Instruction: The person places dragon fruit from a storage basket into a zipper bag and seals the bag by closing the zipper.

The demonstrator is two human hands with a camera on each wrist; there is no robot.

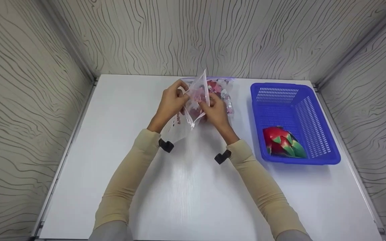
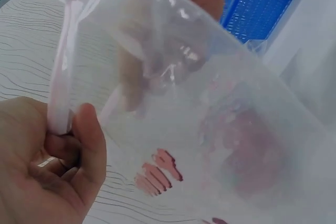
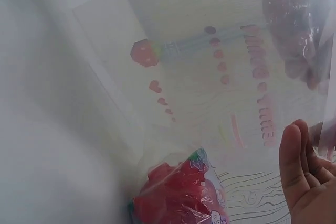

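Note:
A clear zip bag point(image 1: 179, 129) with pink prints is held up with its mouth spread apart. My left hand point(image 1: 173, 101) pinches one side of its white zip edge between thumb and fingers, also visible in the left wrist view point(image 2: 63, 93). The opposite edge is pinched by my right hand point(image 1: 217, 111). A white zip slider point(image 1: 192, 125) sits at the near corner of the mouth. Just behind, a patterned clear bag point(image 1: 228, 97) lies on the table, partly hidden by the right hand. Something red point(image 3: 178, 192) shows inside that patterned bag; its kind is unclear.
A blue plastic basket point(image 1: 330, 157) stands on the right of the white table point(image 1: 183, 197). Inside it lies a red and green dragon fruit point(image 1: 281, 140). Patterned panels point(image 1: 193, 36) wall the table at the back and both sides.

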